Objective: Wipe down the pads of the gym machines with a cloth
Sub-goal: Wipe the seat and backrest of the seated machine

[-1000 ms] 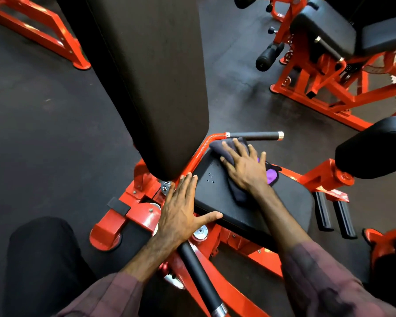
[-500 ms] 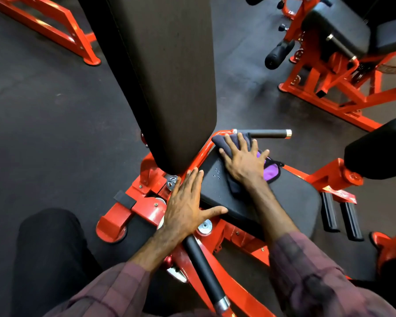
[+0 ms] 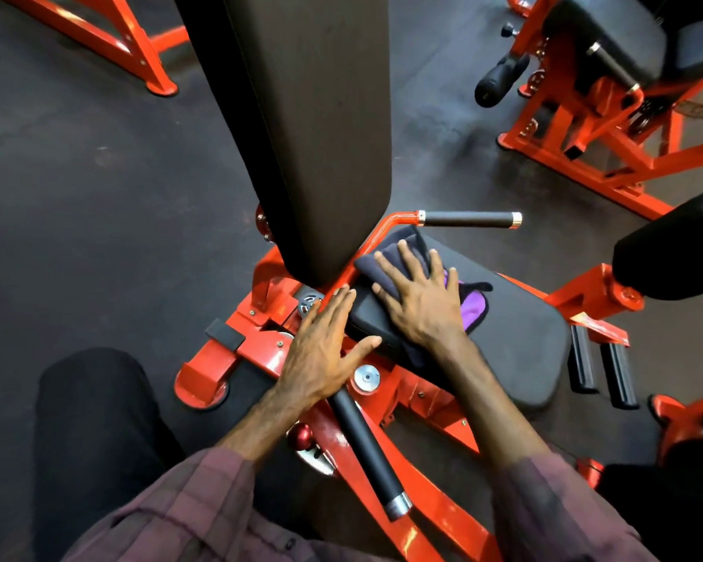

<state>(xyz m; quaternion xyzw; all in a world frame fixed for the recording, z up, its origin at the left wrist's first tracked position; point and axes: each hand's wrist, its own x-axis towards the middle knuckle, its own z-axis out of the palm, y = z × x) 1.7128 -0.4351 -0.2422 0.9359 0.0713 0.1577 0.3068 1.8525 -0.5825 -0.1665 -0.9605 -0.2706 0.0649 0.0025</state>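
At centre frame, your right hand (image 3: 421, 302) lies spread and flat on the dark cloth (image 3: 398, 259), pressing it onto the black seat pad (image 3: 516, 338) at the end nearest the upright back pad (image 3: 301, 127). Your left hand (image 3: 321, 350) rests with fingers straight on the pad's near left edge, gripping nothing. Keep the palm flat and the pressure even; work in overlapping passes toward the lower right of the frame, where most of the seat appears unwiped. A purple patch (image 3: 473, 308) shows beside the hand; keep the cloth from bunching.
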